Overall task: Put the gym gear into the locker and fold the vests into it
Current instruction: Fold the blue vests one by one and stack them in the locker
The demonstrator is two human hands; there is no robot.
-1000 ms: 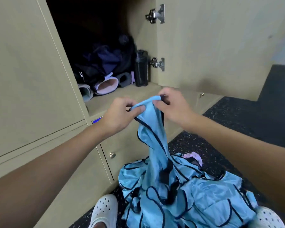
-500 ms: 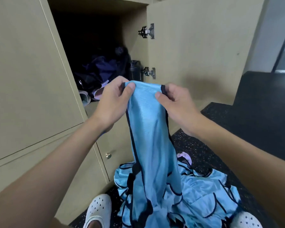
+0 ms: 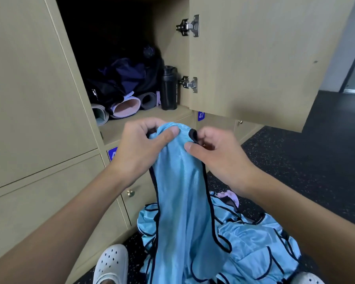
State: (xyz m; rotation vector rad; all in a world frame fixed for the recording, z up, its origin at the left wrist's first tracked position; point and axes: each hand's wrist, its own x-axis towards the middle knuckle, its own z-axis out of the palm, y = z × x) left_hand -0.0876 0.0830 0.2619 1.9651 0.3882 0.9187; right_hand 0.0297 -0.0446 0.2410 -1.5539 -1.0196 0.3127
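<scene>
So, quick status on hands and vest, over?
Left hand, right hand: both pinching blue vest at its top. Vest hangs unfolded. Locker open; bottle, rolled mats inside; more vests heaped below.

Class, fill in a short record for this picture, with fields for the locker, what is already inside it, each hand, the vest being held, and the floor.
locker: open, its door swung out to the right
inside: black bottle, rolled mats, dark bag behind the mats
left hand: grips the top of the blue vest
right hand: pinches the vest's black-trimmed edge
blue vest: held up in front of the locker, hanging down, not yet folded
floor: pile of vests between white shoes
</scene>
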